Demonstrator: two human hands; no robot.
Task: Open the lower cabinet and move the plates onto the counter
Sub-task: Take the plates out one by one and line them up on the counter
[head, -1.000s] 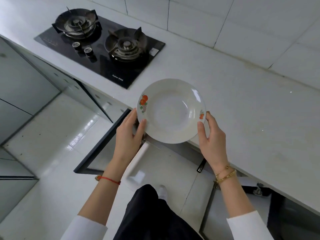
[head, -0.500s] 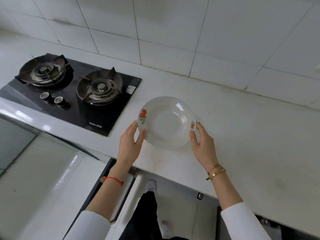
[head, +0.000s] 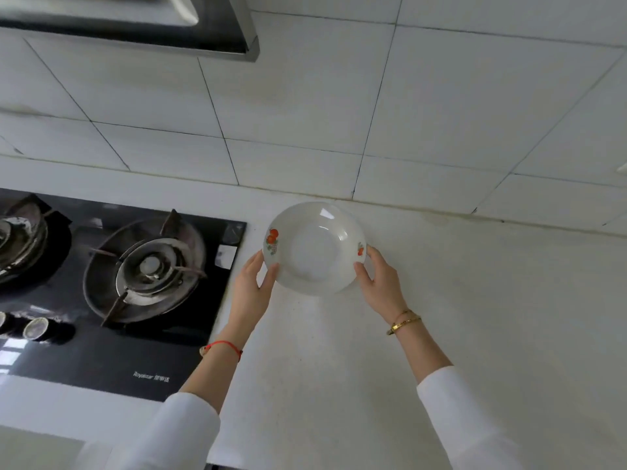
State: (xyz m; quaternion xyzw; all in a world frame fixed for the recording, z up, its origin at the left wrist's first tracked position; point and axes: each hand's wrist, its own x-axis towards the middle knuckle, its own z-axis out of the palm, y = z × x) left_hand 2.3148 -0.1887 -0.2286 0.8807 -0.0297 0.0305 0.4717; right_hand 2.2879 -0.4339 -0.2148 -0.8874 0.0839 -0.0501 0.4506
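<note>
Head view looks down on a white counter (head: 458, 300) with a deep white plate (head: 315, 249) held over its far part, close to the tiled wall (head: 339, 113). Whether the plate's base touches the counter cannot be told. The plate sits level, hollow side up, with an orange fruit motif on its left rim and a smaller one on its right rim. The left hand (head: 249, 293) grips the left near rim, thumb pressed on the inner edge and the other fingers curled beneath. The right hand (head: 380, 283) pinches the right near rim the same way, thumb on top, fingers behind. A red string (head: 224, 346) circles the left wrist and gold bracelets (head: 403, 322) the right; both sleeves are white. Left of the plate lies a black gas hob (head: 112, 283), its nearest burner well apart from the plate, and a steel hood (head: 135, 25) hangs at the far left.
</note>
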